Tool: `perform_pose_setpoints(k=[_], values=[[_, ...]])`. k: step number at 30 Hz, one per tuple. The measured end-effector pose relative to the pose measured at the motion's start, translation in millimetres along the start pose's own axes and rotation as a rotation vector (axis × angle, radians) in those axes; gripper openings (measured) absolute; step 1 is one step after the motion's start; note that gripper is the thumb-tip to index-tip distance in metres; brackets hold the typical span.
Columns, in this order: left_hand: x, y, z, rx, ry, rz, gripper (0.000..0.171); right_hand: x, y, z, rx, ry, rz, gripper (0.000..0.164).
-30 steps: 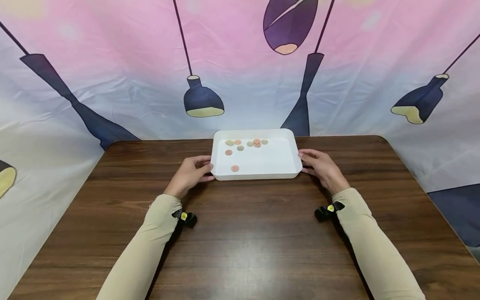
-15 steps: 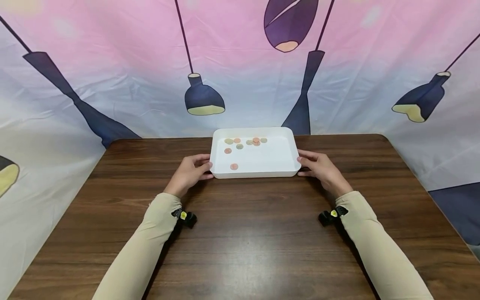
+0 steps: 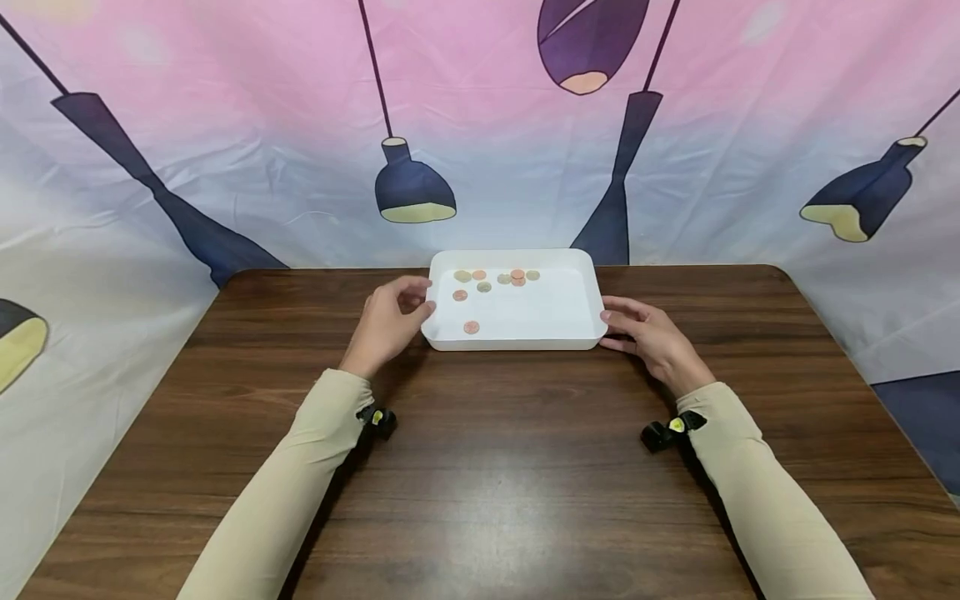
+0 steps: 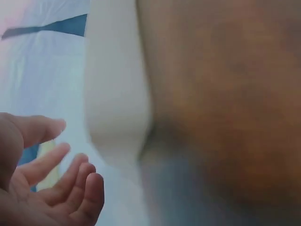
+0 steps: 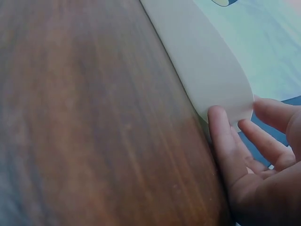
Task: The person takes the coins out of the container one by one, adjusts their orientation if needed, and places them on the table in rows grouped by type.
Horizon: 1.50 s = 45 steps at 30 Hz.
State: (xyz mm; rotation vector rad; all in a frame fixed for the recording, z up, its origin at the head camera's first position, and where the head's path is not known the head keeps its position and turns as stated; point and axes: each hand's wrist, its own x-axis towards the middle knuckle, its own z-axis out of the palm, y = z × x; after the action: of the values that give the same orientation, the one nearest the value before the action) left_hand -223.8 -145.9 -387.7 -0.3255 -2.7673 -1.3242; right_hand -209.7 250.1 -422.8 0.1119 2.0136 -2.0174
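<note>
At the far middle of the worktop [image 3: 487, 467]: white tray [image 3: 558, 312], shallow, with raised walls and rounded corners, set near the far edge and stretching lengthwise from left to right.
Coins [image 3: 505, 279] inside: copper-coloured and pale, mostly gathered in the far left half of the tray.
Far row: from left to right, pale, copper, pale, then two overlapping copper coins [image 3: 518, 282], then pale again.
Just nearer: pale coin [image 3: 483, 287] towards the middle; copper coin [image 3: 460, 295] farther left.
Near left part of the tray: single copper coin [image 3: 471, 327], lying well apart from the rest.
Left hand [image 3: 386, 321]: just beside the left end of the tray; fingers [image 4: 94, 195] spread and softly bent, set well away from the thumb, holding nothing; slightly apart from the wall in the left wrist view.
Right hand [image 3: 652, 342]: at the right end of the tray; thumb on the rim, fingers [image 5: 220, 129] against the outer wall at the near corner, closed up in a light pinch.
Forearms: covered by beige sleeves [image 3: 765, 492], with a small black camera [image 3: 381, 422] at each wrist.
Wood: dark brown and grained, shining near the middle.
Beyond the far edge: cloth backdrop [image 3: 300, 108], pink above and pale blue below, printed with dark hanging lamps [image 3: 415, 187].
</note>
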Motion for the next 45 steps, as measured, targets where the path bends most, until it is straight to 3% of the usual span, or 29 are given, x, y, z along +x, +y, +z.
perform_pose_setpoints(k=[4, 10, 15, 18, 29, 45], values=[[12.5, 19.9, 1.2, 0.055, -0.104, 0.031, 0.031, -1, 0, -1, 0.004, -0.005, 0.004, 0.061], [29.2, 34.9, 15.1, 0.073, -0.325, -0.091, 0.030, -1, 0, -2, 0.010, -0.010, -0.016, 0.061], [34.3, 35.7, 24.5, 0.276, -0.425, -0.083, 0.032, -2, 3, -1, 0.028, -0.006, -0.020, 0.060], [34.5, 32.4, 27.2, 0.349, -0.437, -0.050, 0.028, -2, 5, 1, 0.032, -0.009, -0.017, 0.060], [28.7, 29.3, 41.7, 0.351, -0.340, -0.039, 0.014, -1, 5, 0, 0.015, 0.017, -0.029, 0.056], [34.6, 36.6, 43.1, 0.331, -0.365, -0.090, 0.010, -3, 6, -2, 0.025, -0.018, -0.053, 0.060]])
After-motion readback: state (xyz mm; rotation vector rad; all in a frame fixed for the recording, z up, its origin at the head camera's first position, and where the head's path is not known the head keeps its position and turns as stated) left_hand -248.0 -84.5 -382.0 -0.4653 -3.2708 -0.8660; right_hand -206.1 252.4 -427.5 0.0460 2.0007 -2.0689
